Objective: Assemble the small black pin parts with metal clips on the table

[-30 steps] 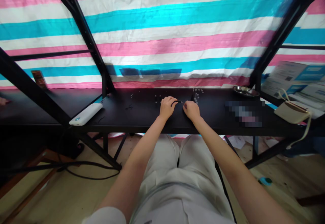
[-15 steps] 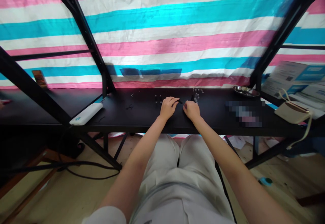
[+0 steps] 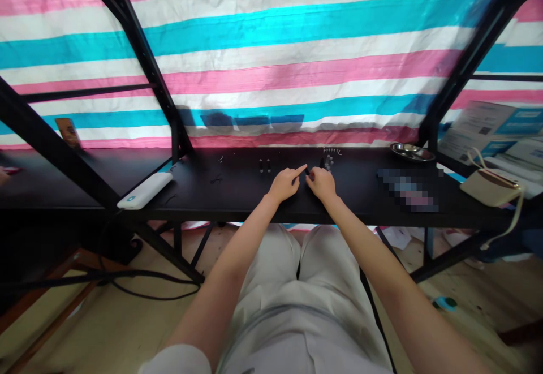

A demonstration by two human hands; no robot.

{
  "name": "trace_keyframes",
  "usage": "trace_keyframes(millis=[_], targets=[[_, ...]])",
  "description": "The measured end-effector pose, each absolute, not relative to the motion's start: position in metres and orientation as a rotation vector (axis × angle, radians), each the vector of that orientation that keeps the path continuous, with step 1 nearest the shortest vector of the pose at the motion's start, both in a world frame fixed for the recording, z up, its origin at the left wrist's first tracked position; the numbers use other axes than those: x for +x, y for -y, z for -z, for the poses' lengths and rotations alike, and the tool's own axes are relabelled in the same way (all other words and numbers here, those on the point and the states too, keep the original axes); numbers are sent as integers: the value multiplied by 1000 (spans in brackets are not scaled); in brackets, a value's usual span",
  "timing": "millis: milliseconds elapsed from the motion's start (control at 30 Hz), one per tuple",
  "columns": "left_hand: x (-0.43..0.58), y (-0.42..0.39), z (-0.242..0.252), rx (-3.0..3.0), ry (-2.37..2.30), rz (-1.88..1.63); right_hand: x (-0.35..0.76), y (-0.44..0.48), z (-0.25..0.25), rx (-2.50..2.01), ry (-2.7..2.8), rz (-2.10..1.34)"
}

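While the right hand [image 3: 322, 183] has thumb and fingers pinched shut around a small black piece [image 3: 307, 171], the left hand [image 3: 285, 185] has its index finger poked out toward the tip, the other fingers curled under. Can't tell if those curled fingers have anything in them, or whether that fingertip actually touches the piece. So I'd call this one mid-job: it's in the fingers, not set down.

About ten o'clock from the left hand, two little tubes [image 3: 264, 166] sit side by side (standing or lying, no clue). They look set apart on purpose, so maybe they're finished, but that's a guess. Just past twelve from the right hand there's a bunch of grey bits [image 3: 329, 162], with a row of white bits [image 3: 331, 150] beyond; I'd figure those are what's left.

Further out: white power bank [image 3: 145, 190] at nine, metal dish [image 3: 412, 152] between two and three, purse [image 3: 490, 186] at three.
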State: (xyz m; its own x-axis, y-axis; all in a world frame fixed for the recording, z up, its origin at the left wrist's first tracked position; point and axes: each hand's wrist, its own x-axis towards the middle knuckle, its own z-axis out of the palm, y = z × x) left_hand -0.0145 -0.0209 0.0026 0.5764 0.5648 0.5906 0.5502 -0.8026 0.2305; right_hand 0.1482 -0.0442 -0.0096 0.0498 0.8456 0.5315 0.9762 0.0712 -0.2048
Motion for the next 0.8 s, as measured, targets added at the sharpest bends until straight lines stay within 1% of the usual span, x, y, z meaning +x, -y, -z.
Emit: trace_keyframes(millis=[167,467,800], targets=[[-14,21,-2,2757,-1004,-1065,149,44,9,-1782,1848,302],[-13,18,-1,2733,-996,-1243,148,43,10,-1687,1898,307],[-14,19,-1,2641,-1017,-1159,150,41,14,-1596,1923,364]])
